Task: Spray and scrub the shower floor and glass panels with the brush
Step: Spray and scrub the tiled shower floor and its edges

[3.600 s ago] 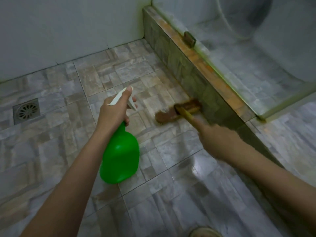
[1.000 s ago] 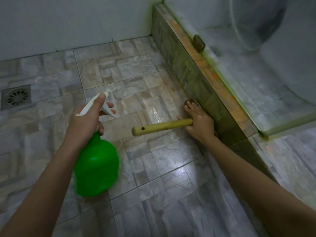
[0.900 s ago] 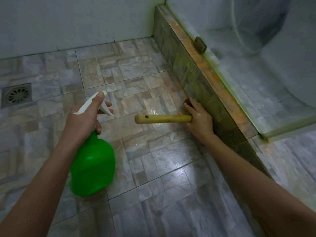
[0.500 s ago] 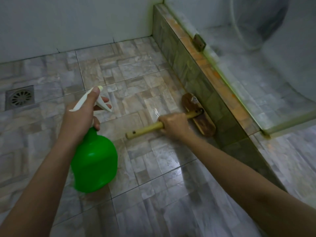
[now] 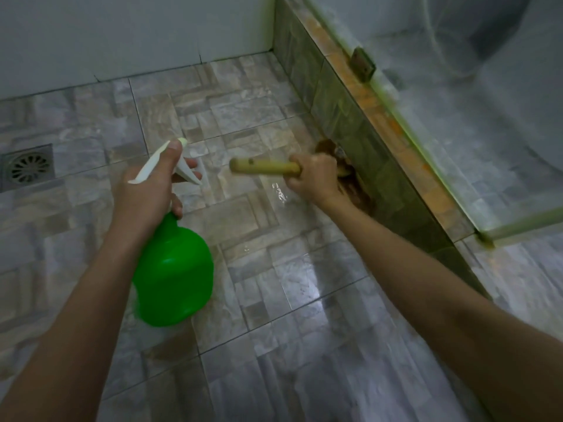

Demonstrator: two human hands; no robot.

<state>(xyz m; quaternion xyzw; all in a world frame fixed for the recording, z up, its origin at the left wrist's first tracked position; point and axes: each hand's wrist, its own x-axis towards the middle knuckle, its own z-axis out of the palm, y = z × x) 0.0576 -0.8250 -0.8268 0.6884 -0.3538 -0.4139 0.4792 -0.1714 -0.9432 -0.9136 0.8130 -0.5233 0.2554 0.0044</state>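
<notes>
**A:** Where is the brush (image 5: 264, 169) lying?

**B:** It is sitting at the foot of the tiled kerb (image 5: 350, 123), with its brown head pushing into the corner where the kerb meets the shower floor (image 5: 274, 269). The head is blurring and half hiding behind the knuckles, so I cannot tell how flat it is bearing.

**A:** And its long axis?

**B:** The wooden handle is running crosswise. Its free end is pointing left toward the other arm, and the head is pointing right into the kerb.

**A:** Which hands are doing what?

**B:** The right hand (image 5: 315, 178) is the nearer one, wrapping round the handle close to the head. The left hand (image 5: 149, 190) is staying well apart, gripping the neck of the green spray bottle (image 5: 173, 269), with its fingers curling round the white trigger head.

**A:** What room is there for moving?

**B:** The kerb is blocking everything to the right, so I am judging that strokes must run along it, toward the white wall (image 5: 122, 35) or back toward the person. Leftward, tile is lying open as far as the drain (image 5: 29, 167). The glass panel (image 5: 457, 111) is standing on the kerb's top, above and right of the brush. Reaching it is probably going to mean lifting the brush over that edge.
</notes>
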